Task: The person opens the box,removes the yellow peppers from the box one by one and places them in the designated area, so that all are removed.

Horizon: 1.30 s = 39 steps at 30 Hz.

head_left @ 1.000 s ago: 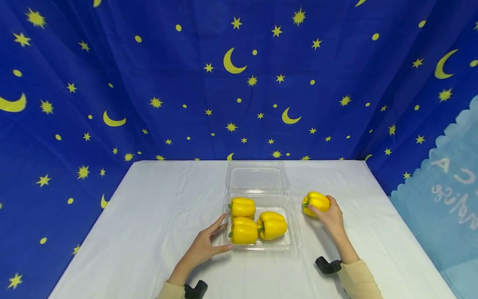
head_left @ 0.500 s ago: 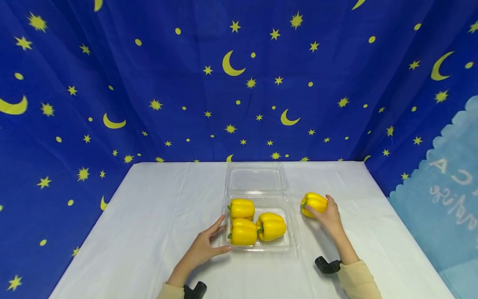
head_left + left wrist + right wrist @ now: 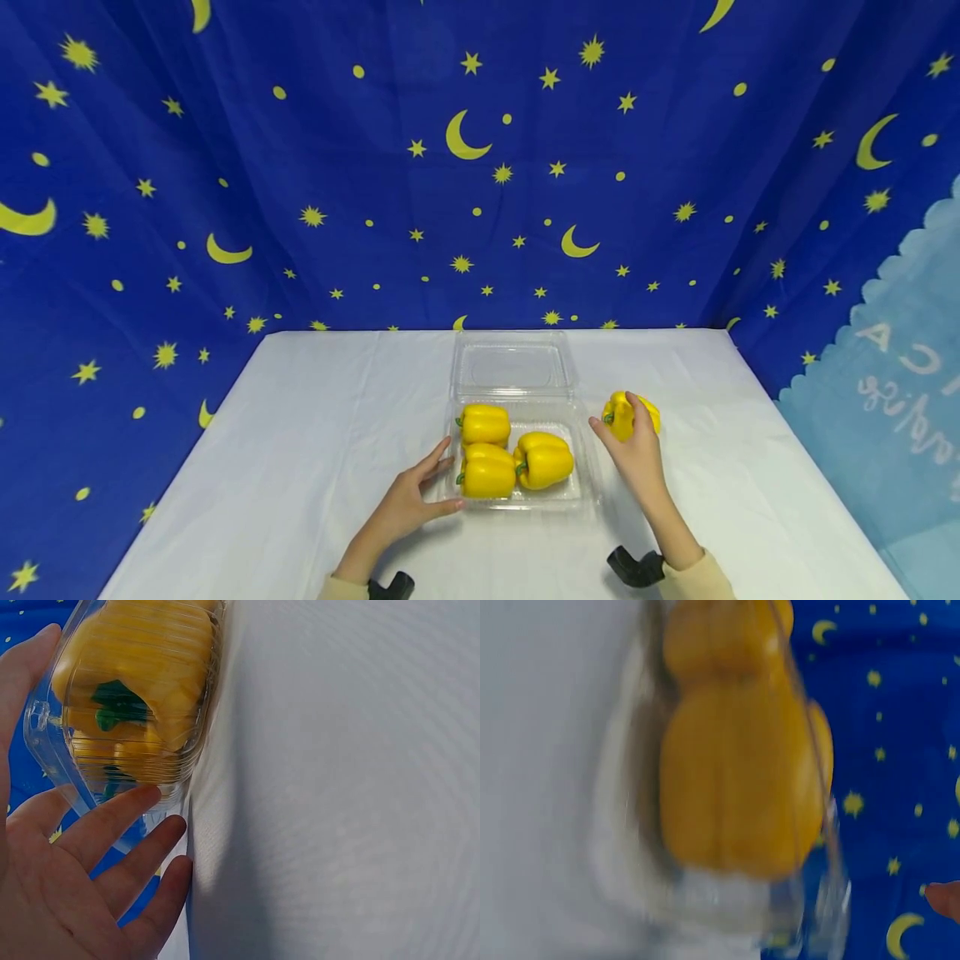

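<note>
A clear plastic clamshell box point(image 3: 555, 503) lies opened on the table, with three yellow bell peppers in it: one at the back left point(image 3: 484, 424), one at the front left point(image 3: 487, 471) and one at the right point(image 3: 543, 460). My left hand point(image 3: 405, 502) rests along the box's left side, its spread fingertips point(image 3: 154, 796) right at the ribbed wall. A further yellow bell pepper point(image 3: 619, 415) stands on the cloth, right of the box. My right hand point(image 3: 639, 457) is in front of this pepper and partly hides it, thumb and fingers spread with nothing held.
Behind the peppers the box's hinged lid point(image 3: 513, 367) lies folded back. A white cloth point(image 3: 360, 400) covers the table. Blue curtains point(image 3: 337, 150) with moons and stars hang behind and at the sides. Black wrist cameras point(image 3: 636, 568) sit at both cuffs.
My right hand has let go of the pepper beside the box and shifted left, toward the box. That pepper stays right of the box. My left hand keeps its place at the box.
</note>
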Available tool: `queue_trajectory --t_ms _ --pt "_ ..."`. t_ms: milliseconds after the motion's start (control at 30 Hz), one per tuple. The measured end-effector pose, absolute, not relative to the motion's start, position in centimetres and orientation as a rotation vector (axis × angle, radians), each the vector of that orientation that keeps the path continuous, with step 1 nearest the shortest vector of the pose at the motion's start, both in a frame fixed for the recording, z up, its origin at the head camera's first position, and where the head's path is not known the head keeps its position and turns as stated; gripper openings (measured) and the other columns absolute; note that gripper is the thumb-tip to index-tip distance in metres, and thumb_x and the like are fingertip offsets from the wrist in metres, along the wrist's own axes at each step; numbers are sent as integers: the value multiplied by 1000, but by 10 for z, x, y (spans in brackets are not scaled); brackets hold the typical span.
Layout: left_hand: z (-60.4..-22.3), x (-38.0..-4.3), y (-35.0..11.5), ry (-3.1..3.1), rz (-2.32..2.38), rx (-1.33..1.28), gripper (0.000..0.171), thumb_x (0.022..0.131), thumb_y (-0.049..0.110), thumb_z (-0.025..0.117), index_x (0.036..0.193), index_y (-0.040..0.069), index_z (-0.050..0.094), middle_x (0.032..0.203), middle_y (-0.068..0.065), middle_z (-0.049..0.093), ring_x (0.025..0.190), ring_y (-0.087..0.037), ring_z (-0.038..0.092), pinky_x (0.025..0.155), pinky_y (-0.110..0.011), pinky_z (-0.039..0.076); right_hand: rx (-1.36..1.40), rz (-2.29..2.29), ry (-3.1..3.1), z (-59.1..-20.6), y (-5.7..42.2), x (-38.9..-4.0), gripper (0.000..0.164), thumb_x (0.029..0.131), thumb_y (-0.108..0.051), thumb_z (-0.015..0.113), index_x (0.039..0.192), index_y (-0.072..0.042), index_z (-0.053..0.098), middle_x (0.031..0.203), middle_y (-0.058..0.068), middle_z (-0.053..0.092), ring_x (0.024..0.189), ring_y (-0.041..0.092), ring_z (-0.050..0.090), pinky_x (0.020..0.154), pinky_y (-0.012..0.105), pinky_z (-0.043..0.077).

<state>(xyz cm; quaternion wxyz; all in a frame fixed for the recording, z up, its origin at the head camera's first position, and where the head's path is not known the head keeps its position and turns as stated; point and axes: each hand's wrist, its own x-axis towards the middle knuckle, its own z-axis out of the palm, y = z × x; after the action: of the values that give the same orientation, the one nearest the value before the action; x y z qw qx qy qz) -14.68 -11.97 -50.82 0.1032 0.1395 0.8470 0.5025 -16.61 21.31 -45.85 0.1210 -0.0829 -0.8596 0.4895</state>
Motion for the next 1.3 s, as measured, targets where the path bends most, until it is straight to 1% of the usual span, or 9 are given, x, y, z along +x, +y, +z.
queue_trajectory --t_ms 200,367,467,567,800,967,1133,1300 --pt "-508 -146 -119 2495 1494 398 90 76 34 79 150 22 30 139 -11 54 133 -35 46 108 -52 39 -51 1580 -2456 -460 186 -160 72 85 -12 70 141 10 31 146 29 36 139 43 30 117 51 26" --pt "-508 -146 -119 2484 1513 405 89 76 33 79 150 20 30 139 -12 54 134 -35 45 107 -53 40 18 1610 -2490 -467 168 -160 74 81 -9 74 139 13 34 143 31 39 137 44 35 114 50 30" --pt "-508 -146 -120 2481 1510 412 90 77 34 79 151 20 29 139 -12 54 134 -35 45 107 -53 40 29 1578 -2556 -473 161 -161 75 79 -11 76 138 13 35 141 32 42 134 46 38 111 53 34" --pt "-509 -145 -120 2475 1511 407 90 76 34 79 151 21 29 139 -12 54 134 -34 45 108 -52 39 30 1554 -2625 -479 157 -161 79 77 -15 78 138 12 35 141 32 42 133 47 38 110 56 35" --pt "-511 -145 -120 2472 1514 411 90 77 34 79 151 21 29 139 -12 54 134 -34 45 109 -53 37 24 1519 -2748 -481 154 -159 91 73 -22 81 142 10 31 145 32 36 134 49 35 111 60 32" --pt "-511 -146 -120 2492 1501 429 90 77 35 78 151 20 29 138 -13 54 134 -36 45 109 -53 37 13 1517 -2782 -481 153 -159 96 71 -24 83 143 10 29 145 33 35 133 49 37 109 59 34" --pt "-511 -146 -120 2502 1496 426 90 77 35 79 150 19 29 138 -12 55 133 -36 46 109 -53 36 8 1492 -2799 -482 151 -160 100 67 -24 85 142 11 30 141 35 39 128 49 43 106 58 39" --pt "-511 -147 -120 2497 1506 430 90 77 34 79 150 18 29 138 -12 55 132 -36 47 109 -54 35 5 1451 -2828 -482 151 -161 97 66 -24 85 140 10 33 135 33 47 122 47 49 102 57 43"
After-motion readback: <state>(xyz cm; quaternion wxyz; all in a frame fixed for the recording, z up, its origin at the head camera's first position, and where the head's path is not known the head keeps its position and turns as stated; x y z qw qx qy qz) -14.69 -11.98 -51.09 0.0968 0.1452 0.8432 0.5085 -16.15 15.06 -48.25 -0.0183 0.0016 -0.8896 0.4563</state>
